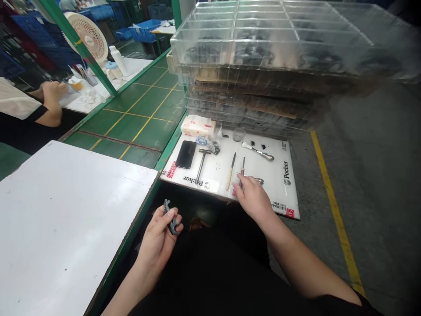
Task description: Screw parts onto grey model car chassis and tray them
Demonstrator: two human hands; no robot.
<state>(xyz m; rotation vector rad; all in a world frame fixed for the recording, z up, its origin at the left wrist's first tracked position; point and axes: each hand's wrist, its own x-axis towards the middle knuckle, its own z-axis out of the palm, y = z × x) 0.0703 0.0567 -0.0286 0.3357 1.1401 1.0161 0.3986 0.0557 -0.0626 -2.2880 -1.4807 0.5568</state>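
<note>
My left hand [163,230] is closed around a small grey, curved plastic-looking part [171,221], held over my lap at the table's edge. My right hand [251,195] reaches over the white board, thumb and index finger curled at the handle of a thin screwdriver-like tool [243,166]. Its metal shaft points away from me. A shiny metal tool [259,180] lies partly hidden beneath those fingers. Just left of them is a knife-like tool with a pale handle [230,172]. Farther left lies a T-handled metal tool [202,164].
On the board [213,186] are a phone [186,154], a tissue pack [198,126], a clear cup [239,134], a metal-handled brush [258,151] and small black pieces. Stacked clear trays [263,48] stand behind. A white tabletop [66,219] is at left; another person's hands [54,90] work beyond.
</note>
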